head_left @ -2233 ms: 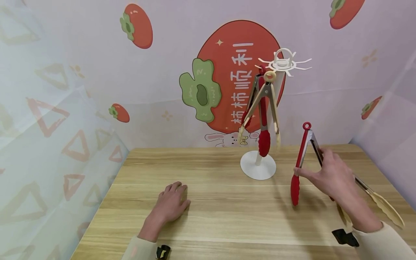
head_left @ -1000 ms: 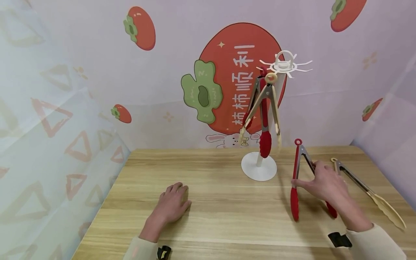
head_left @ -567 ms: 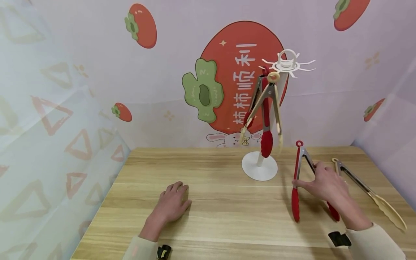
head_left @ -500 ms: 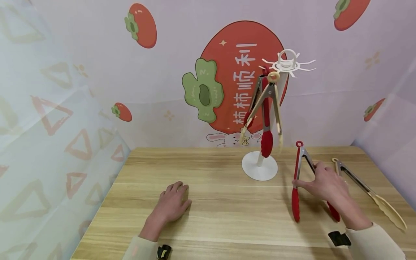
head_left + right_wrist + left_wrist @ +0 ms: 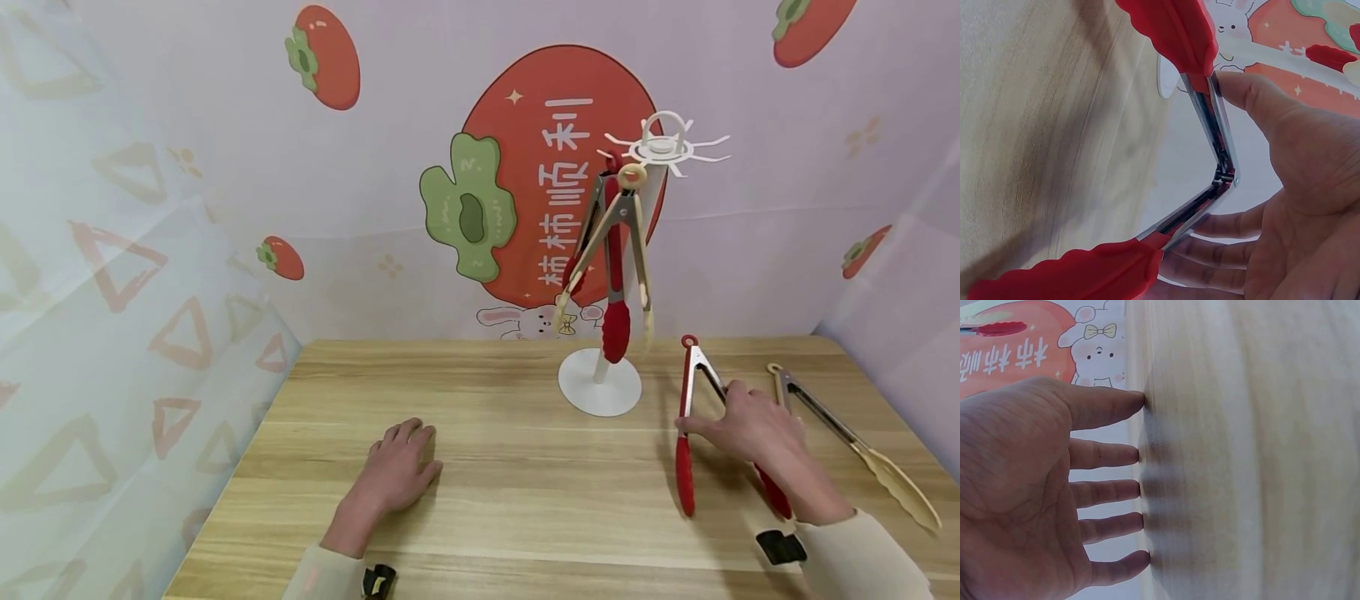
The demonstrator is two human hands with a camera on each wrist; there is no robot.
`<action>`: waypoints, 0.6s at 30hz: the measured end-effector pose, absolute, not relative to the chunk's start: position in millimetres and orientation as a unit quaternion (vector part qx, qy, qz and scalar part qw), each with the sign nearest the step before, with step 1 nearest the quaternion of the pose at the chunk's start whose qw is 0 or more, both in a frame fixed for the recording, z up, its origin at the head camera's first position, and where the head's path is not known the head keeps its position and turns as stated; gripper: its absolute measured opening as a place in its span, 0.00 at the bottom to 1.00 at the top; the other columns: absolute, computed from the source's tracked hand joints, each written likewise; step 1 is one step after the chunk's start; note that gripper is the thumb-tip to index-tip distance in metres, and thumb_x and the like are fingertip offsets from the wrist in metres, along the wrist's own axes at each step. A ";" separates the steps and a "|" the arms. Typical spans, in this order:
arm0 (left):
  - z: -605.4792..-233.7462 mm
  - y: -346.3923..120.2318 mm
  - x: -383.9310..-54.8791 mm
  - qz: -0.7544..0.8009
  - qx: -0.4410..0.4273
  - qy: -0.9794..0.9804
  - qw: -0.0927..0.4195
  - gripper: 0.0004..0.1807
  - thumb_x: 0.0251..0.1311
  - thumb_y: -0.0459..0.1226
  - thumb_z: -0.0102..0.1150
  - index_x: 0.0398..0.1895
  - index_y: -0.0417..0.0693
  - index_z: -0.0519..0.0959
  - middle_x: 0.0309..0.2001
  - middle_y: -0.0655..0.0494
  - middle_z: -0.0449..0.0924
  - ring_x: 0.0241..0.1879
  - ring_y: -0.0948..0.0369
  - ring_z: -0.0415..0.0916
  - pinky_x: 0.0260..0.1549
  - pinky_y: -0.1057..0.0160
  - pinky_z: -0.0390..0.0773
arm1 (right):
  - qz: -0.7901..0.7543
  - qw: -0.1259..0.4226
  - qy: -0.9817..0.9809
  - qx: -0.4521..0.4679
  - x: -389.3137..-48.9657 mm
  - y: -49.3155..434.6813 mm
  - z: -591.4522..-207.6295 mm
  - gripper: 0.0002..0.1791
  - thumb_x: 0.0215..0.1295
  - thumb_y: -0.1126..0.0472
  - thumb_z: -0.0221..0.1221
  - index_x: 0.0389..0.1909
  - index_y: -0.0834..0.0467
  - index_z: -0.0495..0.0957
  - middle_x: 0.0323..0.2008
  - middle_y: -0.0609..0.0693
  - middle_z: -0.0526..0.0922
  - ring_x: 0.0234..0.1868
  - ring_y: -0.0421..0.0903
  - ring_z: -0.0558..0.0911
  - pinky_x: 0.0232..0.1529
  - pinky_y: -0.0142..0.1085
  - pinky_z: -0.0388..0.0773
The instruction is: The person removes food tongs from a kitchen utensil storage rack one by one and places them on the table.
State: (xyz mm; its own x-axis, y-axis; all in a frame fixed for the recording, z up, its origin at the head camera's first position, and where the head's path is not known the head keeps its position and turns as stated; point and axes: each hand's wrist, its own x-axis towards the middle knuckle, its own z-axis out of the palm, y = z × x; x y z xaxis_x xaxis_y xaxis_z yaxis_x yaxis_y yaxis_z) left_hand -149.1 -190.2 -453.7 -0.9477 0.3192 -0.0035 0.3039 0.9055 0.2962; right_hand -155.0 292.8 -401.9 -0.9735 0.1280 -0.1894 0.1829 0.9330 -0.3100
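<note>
My right hand [image 5: 753,425] holds a pair of red-tipped tongs [image 5: 686,392], thumb against one arm and fingers against the other. The tongs are spread in a V, with the ring end pointing away from me. In the right wrist view, one red tip [image 5: 1172,31] is above and the other [image 5: 1085,275] below, both close over the wood. My left hand [image 5: 397,471] rests at left on the table, fingertips touching the surface, as the left wrist view shows with the extended fingers [image 5: 1107,494]. It holds nothing.
A white stand [image 5: 600,383] with radiating hooks rises at the back. Cream tongs [image 5: 637,242] and red tongs [image 5: 615,329] hang from it. Other cream tongs [image 5: 832,425] lie on the wooden table [image 5: 510,517] right of my right hand. A patterned backdrop stands behind.
My right hand has brought the red tongs down toward the table and slightly nearer me, then nearly stopped. The cream tongs at right are less covered. My left hand has stayed put.
</note>
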 end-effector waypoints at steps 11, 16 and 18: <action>-452.1 -190.3 -148.4 0.145 0.161 0.976 0.025 0.28 0.69 0.43 0.63 0.67 0.39 0.73 0.67 0.38 0.68 0.66 0.37 0.65 0.57 0.32 0.68 | -0.168 0.106 0.976 0.091 -158.8 293.4 -405.6 0.50 0.53 0.23 0.62 0.42 0.70 0.67 0.27 0.57 0.70 0.28 0.54 0.71 0.28 0.47 0.66; -451.9 -190.3 -148.9 0.145 0.162 0.976 0.024 0.28 0.69 0.43 0.63 0.67 0.39 0.73 0.67 0.37 0.68 0.66 0.37 0.65 0.57 0.32 0.68 | -0.157 0.120 0.976 0.095 -162.5 293.2 -406.2 0.52 0.53 0.23 0.62 0.46 0.72 0.67 0.28 0.59 0.71 0.30 0.56 0.73 0.31 0.52 0.67; -452.7 -190.4 -149.4 0.147 0.160 0.976 0.024 0.28 0.69 0.43 0.63 0.67 0.39 0.73 0.67 0.37 0.68 0.66 0.37 0.65 0.57 0.32 0.68 | -0.152 0.125 0.976 0.095 -163.9 293.1 -406.4 0.53 0.53 0.23 0.62 0.48 0.73 0.67 0.28 0.59 0.72 0.30 0.56 0.73 0.32 0.54 0.68</action>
State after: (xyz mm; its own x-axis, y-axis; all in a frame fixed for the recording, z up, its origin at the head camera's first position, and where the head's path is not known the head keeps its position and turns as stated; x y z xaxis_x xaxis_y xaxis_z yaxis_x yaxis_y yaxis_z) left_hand -149.4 -190.4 -452.7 -0.9473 0.3202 0.0000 0.3061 0.9056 0.2937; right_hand -163.9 293.1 -406.4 -0.9506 0.1477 -0.2731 0.2238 0.9356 -0.2732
